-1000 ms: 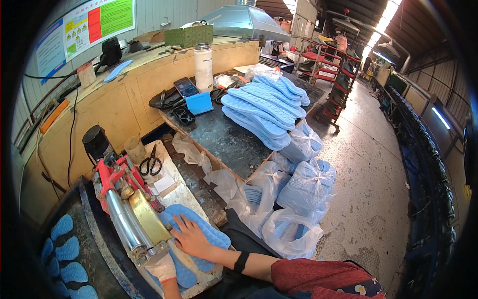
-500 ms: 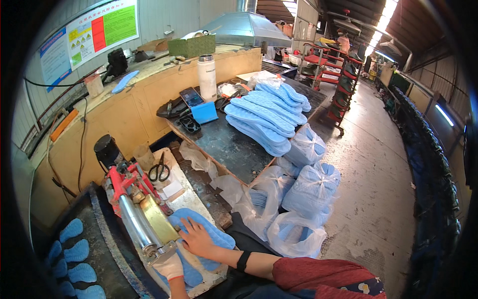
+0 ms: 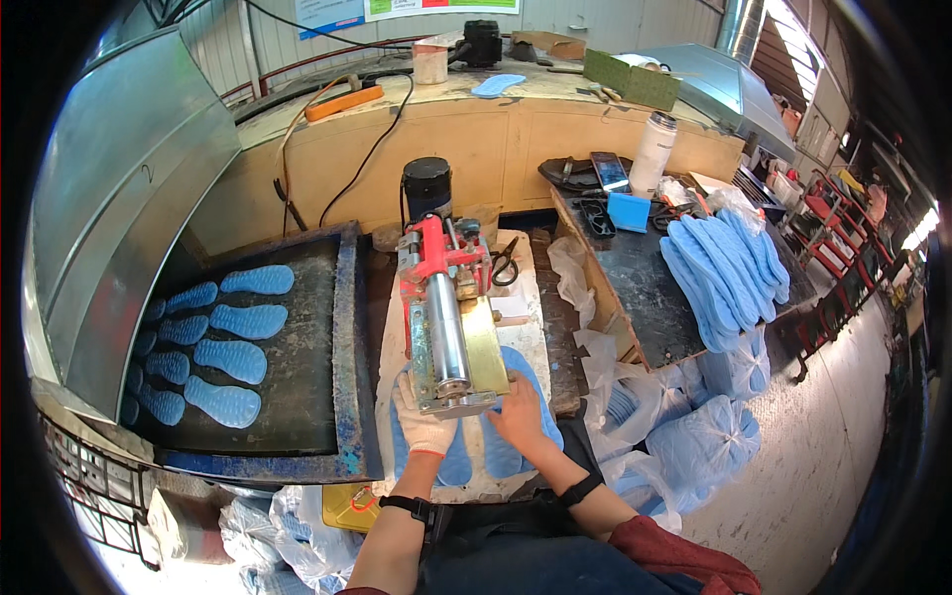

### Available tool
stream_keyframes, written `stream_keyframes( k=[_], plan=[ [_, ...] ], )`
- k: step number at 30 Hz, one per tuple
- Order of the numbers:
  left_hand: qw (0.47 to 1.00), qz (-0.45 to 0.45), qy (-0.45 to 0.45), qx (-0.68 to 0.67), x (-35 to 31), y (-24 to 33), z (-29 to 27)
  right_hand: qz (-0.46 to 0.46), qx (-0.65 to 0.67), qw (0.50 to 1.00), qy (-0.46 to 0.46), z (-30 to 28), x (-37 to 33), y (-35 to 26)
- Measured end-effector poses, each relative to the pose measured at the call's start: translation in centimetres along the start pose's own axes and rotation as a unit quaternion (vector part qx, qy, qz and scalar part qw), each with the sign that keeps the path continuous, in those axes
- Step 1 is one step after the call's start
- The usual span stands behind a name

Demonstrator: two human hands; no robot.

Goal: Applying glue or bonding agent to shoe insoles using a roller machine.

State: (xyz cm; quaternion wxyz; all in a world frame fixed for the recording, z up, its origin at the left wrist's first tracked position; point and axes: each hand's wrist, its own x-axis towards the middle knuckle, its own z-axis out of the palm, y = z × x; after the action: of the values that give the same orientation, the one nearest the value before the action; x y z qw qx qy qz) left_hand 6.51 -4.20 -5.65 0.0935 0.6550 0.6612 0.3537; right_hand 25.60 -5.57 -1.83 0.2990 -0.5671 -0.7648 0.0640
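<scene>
- Left hand (image 3: 426, 430): white-gloved, at near end of steel roller (image 3: 448, 337); fingers loosely extended past roller's left side, tips partly hidden. Cannot tell whether gripping anything.
- Right hand (image 3: 518, 412): bare, fingers partly curled, just beside near end of brass block (image 3: 486, 342), over blue insoles (image 3: 455, 466). Cannot tell whether gripping or only pressing.
- Insoles: lie flat toward near edge of white board (image 3: 533, 335), beneath and around both hands; exact number hidden.
- Red frame (image 3: 433, 253): stands on board at far end of roller.
- Scissors (image 3: 506, 266): near board's right edge, toward far right corner; paper slip (image 3: 510, 309) nearer, right of brass block.
- Tray (image 3: 349, 327), left of board: carries spread rows of tray insoles (image 3: 248, 321), from middle to left edge.
- Tabletop (image 3: 635, 293), right of board: insole stack (image 3: 719, 273) toward right edge; bottle (image 3: 653, 154) and phone (image 3: 609, 171) by far edge; blue box (image 3: 629, 212) just nearer.
- Clear bags (image 3: 704, 436): sit below tabletop's near edge, blue contents visible.
</scene>
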Motion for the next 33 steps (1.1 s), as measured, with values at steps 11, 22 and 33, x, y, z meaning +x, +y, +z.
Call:
stream_keyframes(
  k=[11,22,33],
  plan=[
    [0.99,-0.082,0.041,-0.107,0.1,1.5,-2.1,0.116,0.116,0.981,-0.101,-0.2,0.8,2.0],
    [0.851,-0.088,0.172,-0.488,2.3,7.2,-15.7,-0.018,0.144,0.982,0.124,-11.0,5.5,1.3],
    [0.818,0.018,0.095,-0.567,6.6,11.6,-17.6,-0.097,0.107,0.984,0.105,-11.4,7.0,-0.4]
  ],
)
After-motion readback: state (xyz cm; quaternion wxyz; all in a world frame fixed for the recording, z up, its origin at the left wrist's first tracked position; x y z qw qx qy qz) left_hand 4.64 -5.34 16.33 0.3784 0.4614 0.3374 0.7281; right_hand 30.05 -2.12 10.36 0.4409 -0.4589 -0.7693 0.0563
